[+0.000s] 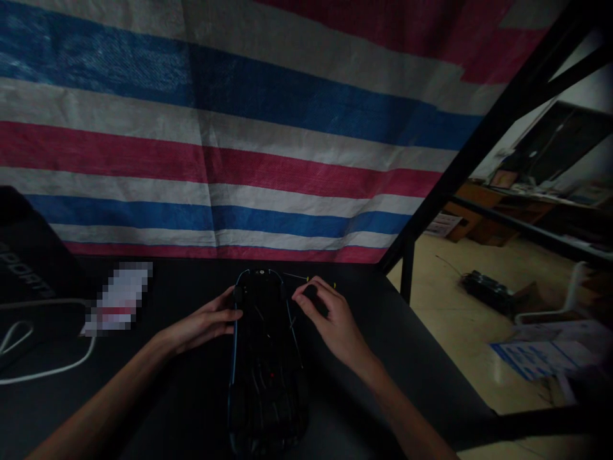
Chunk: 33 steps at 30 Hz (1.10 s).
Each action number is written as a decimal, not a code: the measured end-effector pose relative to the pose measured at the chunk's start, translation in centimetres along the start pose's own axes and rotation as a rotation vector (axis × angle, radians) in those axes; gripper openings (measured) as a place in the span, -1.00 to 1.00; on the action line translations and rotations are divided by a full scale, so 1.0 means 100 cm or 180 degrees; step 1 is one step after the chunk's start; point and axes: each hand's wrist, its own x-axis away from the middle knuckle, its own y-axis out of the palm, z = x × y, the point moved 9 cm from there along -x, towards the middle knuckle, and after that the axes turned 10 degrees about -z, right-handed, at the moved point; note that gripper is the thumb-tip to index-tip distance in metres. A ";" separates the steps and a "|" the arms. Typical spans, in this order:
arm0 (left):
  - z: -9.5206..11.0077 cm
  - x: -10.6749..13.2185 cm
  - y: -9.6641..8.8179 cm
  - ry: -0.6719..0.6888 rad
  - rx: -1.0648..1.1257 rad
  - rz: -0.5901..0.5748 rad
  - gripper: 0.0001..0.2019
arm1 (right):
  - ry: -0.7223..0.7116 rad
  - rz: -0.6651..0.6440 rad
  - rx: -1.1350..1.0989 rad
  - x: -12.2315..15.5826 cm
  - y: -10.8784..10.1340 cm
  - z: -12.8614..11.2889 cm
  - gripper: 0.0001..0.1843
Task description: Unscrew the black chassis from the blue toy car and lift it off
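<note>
While the left hand [211, 319] grips one side of an upturned toy car [268, 364], the right hand [330, 313] curls its fingers beside the opposite side; whether they pinch anything, I cannot tell. The car points toward the far edge of the desk [407, 351]. Underside work seems in hand; the next move calls for steady support.

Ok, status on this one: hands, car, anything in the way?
Left hand on the model car, left edge. Right hand curled by its right edge, grip too dark to tell. Yellow-tipped rod just beyond that hand.
</note>
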 end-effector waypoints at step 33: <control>0.008 -0.002 0.009 0.0125 -0.0122 -0.0128 -0.13 | 0.0576 -0.0830 0.1581 0.056 -0.009 0.083 -0.82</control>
